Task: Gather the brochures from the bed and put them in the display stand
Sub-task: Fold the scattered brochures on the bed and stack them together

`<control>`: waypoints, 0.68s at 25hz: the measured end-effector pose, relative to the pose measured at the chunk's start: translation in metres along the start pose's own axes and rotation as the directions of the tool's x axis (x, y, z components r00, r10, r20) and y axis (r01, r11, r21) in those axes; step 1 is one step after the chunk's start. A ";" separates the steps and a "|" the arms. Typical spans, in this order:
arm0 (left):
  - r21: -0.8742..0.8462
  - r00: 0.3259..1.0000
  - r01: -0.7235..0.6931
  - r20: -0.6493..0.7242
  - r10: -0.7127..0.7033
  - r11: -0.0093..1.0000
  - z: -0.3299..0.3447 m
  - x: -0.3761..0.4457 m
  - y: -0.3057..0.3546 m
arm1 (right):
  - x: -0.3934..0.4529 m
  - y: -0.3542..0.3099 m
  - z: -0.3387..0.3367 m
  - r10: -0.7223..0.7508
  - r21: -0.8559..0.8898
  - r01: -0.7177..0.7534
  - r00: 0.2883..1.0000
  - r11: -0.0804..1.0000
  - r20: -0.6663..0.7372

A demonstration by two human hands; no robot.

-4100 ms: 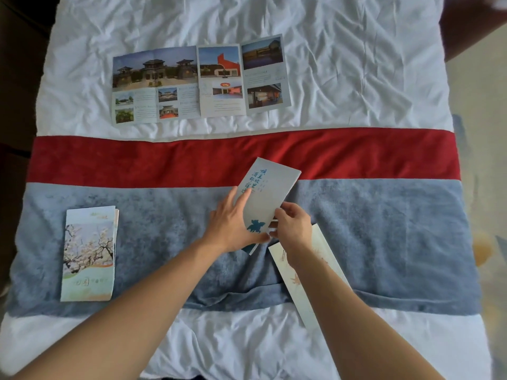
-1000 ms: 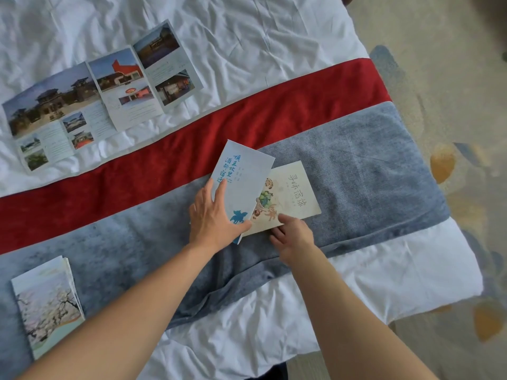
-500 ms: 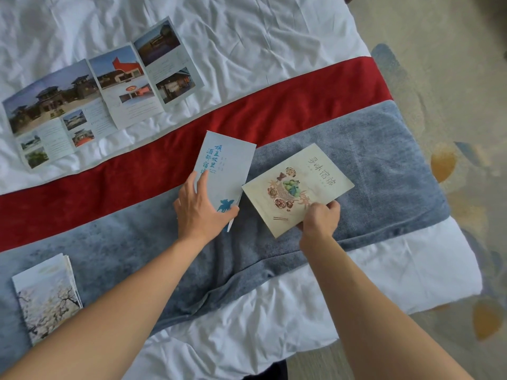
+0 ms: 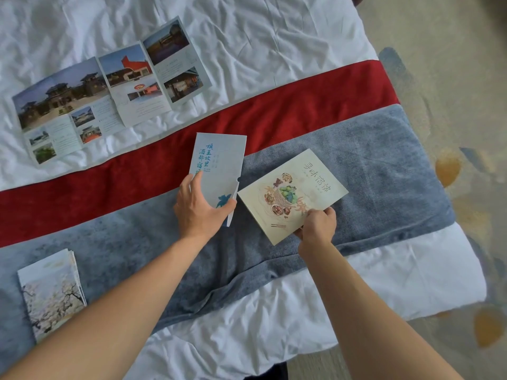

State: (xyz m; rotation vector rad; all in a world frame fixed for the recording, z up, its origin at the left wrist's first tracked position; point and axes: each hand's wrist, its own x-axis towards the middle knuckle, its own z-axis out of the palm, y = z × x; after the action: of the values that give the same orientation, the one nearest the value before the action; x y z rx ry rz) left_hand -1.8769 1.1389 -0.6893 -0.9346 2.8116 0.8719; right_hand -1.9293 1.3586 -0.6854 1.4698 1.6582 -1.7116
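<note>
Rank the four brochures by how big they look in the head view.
1. Unfolded photo brochure
2. Cream food brochure
3. Blossom brochure, partly hidden by an arm
4. Pale blue brochure
Items 2 to 4 look close; the order is unsure.

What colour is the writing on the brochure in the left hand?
Blue, on a pale grey-blue brochure; the head view shows it.

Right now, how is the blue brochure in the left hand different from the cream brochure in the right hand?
The blue brochure is narrow and pale blue with blue writing; the cream brochure is wider and shows a food drawing. The left hand grips the blue one at its lower end; the right hand pinches the cream one at its lower edge. Both are folded shut and held over the grey towel.
</note>
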 end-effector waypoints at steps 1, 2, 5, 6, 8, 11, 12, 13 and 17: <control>0.006 1.000 0.006 0.001 -0.006 1.000 0.000 0.000 -0.002 | 0.000 0.001 0.000 -0.003 -0.011 0.003 1.000 1.000 0.002; 0.014 1.000 0.013 0.002 -0.014 1.000 -0.001 0.000 -0.003 | 0.000 0.002 0.000 -0.009 -0.025 0.009 1.000 1.000 0.006; 0.023 1.000 0.023 0.005 -0.023 0.999 0.000 0.000 -0.006 | -0.003 0.005 0.000 -0.024 -0.059 0.026 0.999 0.998 0.031; 0.017 1.000 0.029 0.004 -0.029 0.999 -0.001 0.000 -0.006 | -0.004 0.007 0.001 -0.022 -0.057 0.025 0.999 0.998 0.040; -0.003 0.999 0.037 0.003 -0.037 0.999 -0.002 -0.001 -0.007 | -0.005 0.008 0.001 -0.017 -0.044 0.019 0.998 0.999 0.054; -0.031 1.000 0.027 0.007 -0.027 0.999 -0.004 -0.003 -0.014 | -0.008 0.008 0.001 -0.018 -0.049 0.021 0.998 0.999 0.066; -0.031 1.000 0.023 0.007 -0.023 0.999 -0.004 -0.004 -0.016 | -0.009 0.007 0.001 -0.018 -0.053 0.022 0.997 0.998 0.072; -0.030 1.000 0.023 0.004 -0.023 0.999 -0.004 -0.006 -0.017 | -0.010 0.008 0.001 -0.018 -0.057 0.022 0.997 0.998 0.081; -0.079 0.998 0.060 0.014 -0.059 0.995 -0.007 -0.007 -0.023 | -0.013 0.010 0.004 -0.019 -0.072 0.027 0.995 0.997 0.100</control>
State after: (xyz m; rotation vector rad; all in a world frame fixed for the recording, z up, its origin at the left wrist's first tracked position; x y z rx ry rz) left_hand -1.8572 1.1238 -0.6936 -1.0149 2.7423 0.9847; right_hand -1.9178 1.3472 -0.6811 1.3153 1.6734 -1.6883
